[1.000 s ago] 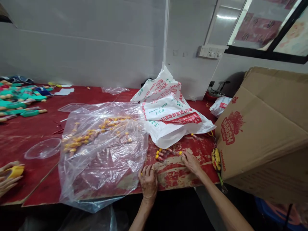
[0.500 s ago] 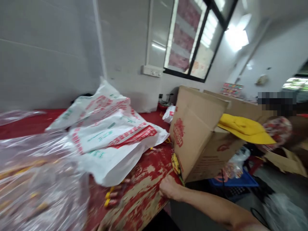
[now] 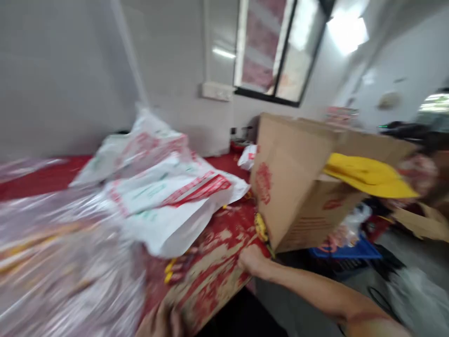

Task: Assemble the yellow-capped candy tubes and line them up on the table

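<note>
Right hand [image 3: 253,261] is down on the near edge of the worn red table [image 3: 217,276], knuckles up, fingers curled under; can't tell whether anything is in it, the picture is smeared. Just above and to the right of it, a yellow-and-black object [image 3: 260,228] hangs against the lower corner of one tilted cardboard box [image 3: 284,187], which nearly touches the hand. To the hand's left, well apart, a little cluster of yellow-capped red tubes [image 3: 175,271] lies on the table; too blurred to count. Past them, one white printed bag [image 3: 168,196] slumps across the tabletop, and one big clear plastic bag [image 3: 63,271] fills the far left. Left hand [image 3: 159,323] only pokes in at the bottom edge, beside the clear bag; open or closed, can't tell. Off to the right, beyond the box, one yellow cap [image 3: 368,175].
</note>
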The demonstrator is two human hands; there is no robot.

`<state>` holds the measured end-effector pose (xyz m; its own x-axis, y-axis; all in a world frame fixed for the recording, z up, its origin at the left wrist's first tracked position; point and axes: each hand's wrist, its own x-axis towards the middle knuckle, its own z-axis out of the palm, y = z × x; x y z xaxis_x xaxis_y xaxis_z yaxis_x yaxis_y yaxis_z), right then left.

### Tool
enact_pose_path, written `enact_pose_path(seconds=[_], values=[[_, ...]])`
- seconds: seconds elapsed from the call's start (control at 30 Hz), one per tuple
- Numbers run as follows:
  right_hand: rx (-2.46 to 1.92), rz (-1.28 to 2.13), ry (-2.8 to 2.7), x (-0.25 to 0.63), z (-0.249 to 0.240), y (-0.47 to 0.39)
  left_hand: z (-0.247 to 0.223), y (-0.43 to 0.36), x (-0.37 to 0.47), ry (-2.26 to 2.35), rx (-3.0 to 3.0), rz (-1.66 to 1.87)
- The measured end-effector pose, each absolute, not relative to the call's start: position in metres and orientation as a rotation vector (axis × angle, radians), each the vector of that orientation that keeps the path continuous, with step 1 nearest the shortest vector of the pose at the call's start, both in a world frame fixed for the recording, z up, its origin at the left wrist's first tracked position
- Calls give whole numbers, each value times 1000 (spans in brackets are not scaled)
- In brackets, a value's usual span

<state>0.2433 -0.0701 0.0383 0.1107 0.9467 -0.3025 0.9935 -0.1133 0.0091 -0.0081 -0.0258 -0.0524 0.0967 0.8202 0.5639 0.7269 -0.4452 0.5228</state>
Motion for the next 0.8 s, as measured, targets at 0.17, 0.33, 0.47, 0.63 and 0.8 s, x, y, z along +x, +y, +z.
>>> enact_pose_path(seconds=[0.17, 0.33, 0.47, 0.63, 0.8], values=[[2065, -440, 2202, 225, 38, -75, -46, -70, -33, 1908, 2266, 1413], [2016, -790, 2620, 135, 22, -72, -46, -68, -30, 1932, 2278, 1483], [1893, -712, 2801, 76, 7, -57, -50, -67, -40, 1830, 2356, 1451], [1850, -410, 2956, 115, 7, -29, -48, -56, -42, 1842, 2493, 1408], [2660, -34, 2306, 227, 24, 29, -50, -56, -39, 1959, 2502, 1262]])
